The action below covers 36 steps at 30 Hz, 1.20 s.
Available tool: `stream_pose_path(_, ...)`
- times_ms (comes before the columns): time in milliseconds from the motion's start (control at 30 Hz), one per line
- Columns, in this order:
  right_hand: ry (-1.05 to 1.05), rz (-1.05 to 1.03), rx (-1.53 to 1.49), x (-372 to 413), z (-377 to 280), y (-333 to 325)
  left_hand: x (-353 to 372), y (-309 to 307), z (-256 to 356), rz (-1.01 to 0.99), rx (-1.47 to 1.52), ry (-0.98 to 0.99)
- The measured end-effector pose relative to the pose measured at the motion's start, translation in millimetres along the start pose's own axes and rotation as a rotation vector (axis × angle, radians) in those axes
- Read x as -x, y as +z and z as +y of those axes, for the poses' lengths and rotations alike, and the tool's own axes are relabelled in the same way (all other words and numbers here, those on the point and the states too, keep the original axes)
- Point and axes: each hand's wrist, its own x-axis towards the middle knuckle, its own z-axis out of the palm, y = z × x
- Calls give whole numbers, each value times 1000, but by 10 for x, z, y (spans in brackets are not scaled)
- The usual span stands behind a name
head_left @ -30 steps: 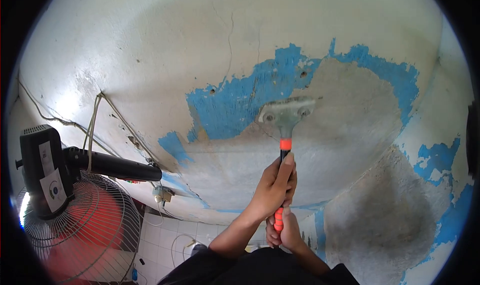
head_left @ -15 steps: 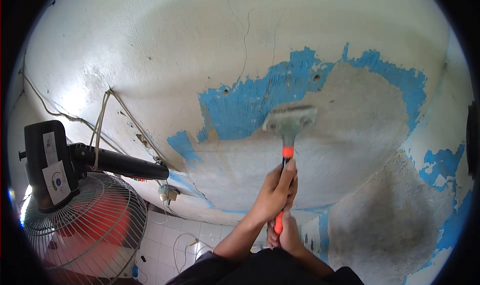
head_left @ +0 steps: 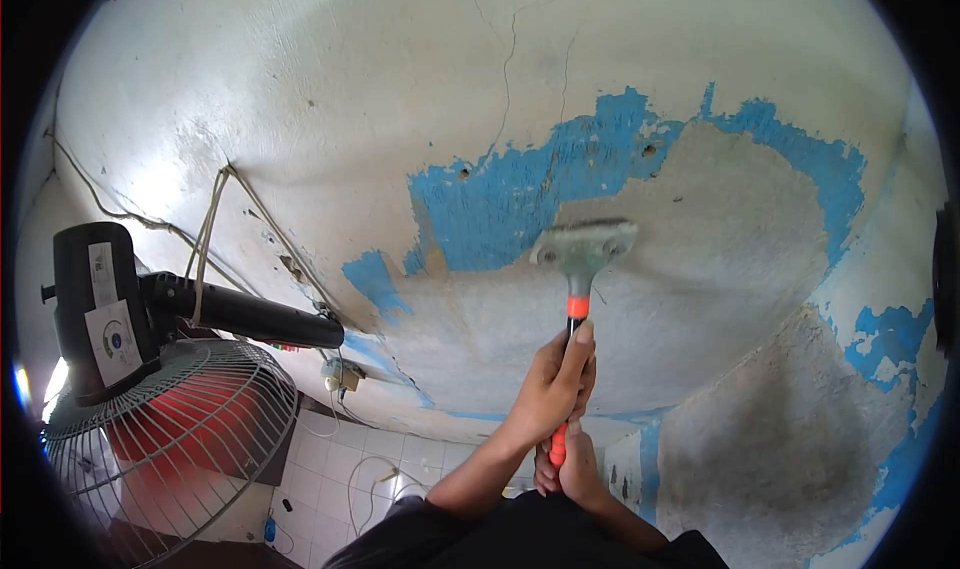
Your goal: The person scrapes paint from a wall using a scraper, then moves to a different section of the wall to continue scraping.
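A long-handled scraper (head_left: 583, 251) with a wide grey head and a red-and-black handle stands upright in front of the wall. Its blade edge lies against bare grey plaster (head_left: 690, 259), just beside a ragged patch of blue paint (head_left: 490, 219). My left hand (head_left: 558, 377) is wrapped round the middle of the handle, its thumb lying along it. Lower down, my right hand (head_left: 572, 466) grips the red end of the handle, close to my dark clothing.
A fan (head_left: 170, 419) with a wire cage and black motor housing stands at the left. Cables (head_left: 215, 219) hang on the wall above a socket (head_left: 342, 374). White floor tiles (head_left: 330, 464) with a loose cord lie below. Cracks (head_left: 507, 69) run down the pale upper wall.
The scraper head, blurred before, is now sharp and sits slightly lower on the wall. The whole view has shifted a little, with the wall appearing further right. Both hands keep their grip.
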Motion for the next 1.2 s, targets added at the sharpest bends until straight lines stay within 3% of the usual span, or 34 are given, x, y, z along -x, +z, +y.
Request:
stream_pose_path(867,-22,6,114,-118,-67,-32,-57,-10,64,-27,-3,55)
stream_pose_path(967,-6,2,133,-77,49,-53,-35,-107,-193,1,3,19)
stream_pose_path(1200,-25,21,142,-106,-33,-12,-48,-52,53,-27,23,38)
